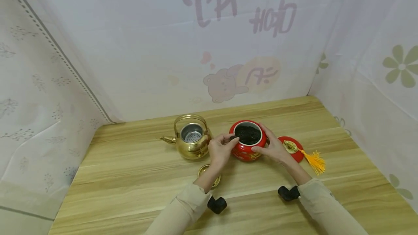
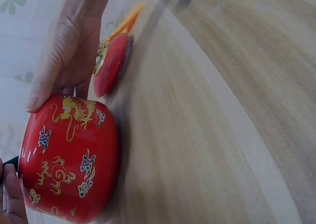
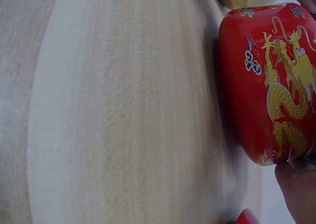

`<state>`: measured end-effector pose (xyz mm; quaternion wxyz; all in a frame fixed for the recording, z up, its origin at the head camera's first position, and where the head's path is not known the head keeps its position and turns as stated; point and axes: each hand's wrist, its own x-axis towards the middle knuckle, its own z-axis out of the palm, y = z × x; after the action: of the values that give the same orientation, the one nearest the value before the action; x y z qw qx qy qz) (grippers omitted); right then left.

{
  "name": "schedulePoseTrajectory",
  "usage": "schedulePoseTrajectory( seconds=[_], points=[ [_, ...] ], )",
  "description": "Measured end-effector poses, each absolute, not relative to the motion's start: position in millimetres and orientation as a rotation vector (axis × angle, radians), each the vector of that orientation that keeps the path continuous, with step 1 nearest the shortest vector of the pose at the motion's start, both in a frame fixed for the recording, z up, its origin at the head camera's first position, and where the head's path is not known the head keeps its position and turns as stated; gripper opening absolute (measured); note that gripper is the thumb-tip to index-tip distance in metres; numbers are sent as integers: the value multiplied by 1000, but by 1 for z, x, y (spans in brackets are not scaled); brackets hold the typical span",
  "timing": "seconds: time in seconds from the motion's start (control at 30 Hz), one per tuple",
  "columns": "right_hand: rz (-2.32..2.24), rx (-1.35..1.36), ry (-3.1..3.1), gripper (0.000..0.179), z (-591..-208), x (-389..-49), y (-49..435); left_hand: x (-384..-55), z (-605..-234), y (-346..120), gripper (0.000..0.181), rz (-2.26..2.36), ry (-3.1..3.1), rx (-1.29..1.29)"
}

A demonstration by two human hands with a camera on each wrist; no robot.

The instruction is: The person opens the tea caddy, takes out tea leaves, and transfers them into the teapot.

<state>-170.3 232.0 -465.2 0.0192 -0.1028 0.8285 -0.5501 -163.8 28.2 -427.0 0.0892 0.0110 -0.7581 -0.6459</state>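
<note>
A red lidless jar [image 1: 245,155] with gold dragon patterns stands upright on the table. Dark loose leaves, like tea, fill its inside [image 1: 249,133]. My right hand [image 1: 275,151] grips the jar's right side, thumb near the front rim and fingers round the back. At the left rim, my left hand [image 1: 219,151] pinches a thin dark stick-like piece [image 2: 11,163]; its far end is hidden, and I cannot tell what it is. Left of that hand stands a gold teapot [image 1: 191,151], its top uncovered, with a perforated metal strainer [image 1: 192,136] inside.
The red jar lid [image 1: 298,156], with a gold disc and a yellow tassel [image 1: 315,162], lies right of my right hand. A small gold lid [image 1: 203,170] sits partly under my left wrist. White patterned cloth [image 1: 147,64] walls the wooden table [image 1: 130,188].
</note>
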Motion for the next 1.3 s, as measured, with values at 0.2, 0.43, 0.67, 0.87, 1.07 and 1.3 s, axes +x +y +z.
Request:
schedulePoseTrajectory(
  seconds=[0.2, 0.43, 0.67, 0.87, 1.07, 1.3],
  points=[
    [-1679, -308, 2587, 96, -465, -170, 231, -161, -429, 24, 17, -1999, -2195, 63],
    [-1671, -322, 2599, 96, -465, -171, 232, -155, -422, 17, 16, -2062, -2154, 110],
    [-1674, -341, 2597, 97, -462, -169, 231, -138, -395, 5, 17, -2117, -2110, 69],
    [-1661, -332, 2598, 98, -462, -168, 232, -141, -409, -4, 21, -2169, -2055, 85],
    [-1605, -312, 2629, 98, -464, -169, 233, -138, -406, -12, 24, -2221, -1994, 93],
    [-1622, -321, 2620, 97, -459, -168, 236, -130, -392, -29, 25, -2250, -1964, 130]
  ],
)
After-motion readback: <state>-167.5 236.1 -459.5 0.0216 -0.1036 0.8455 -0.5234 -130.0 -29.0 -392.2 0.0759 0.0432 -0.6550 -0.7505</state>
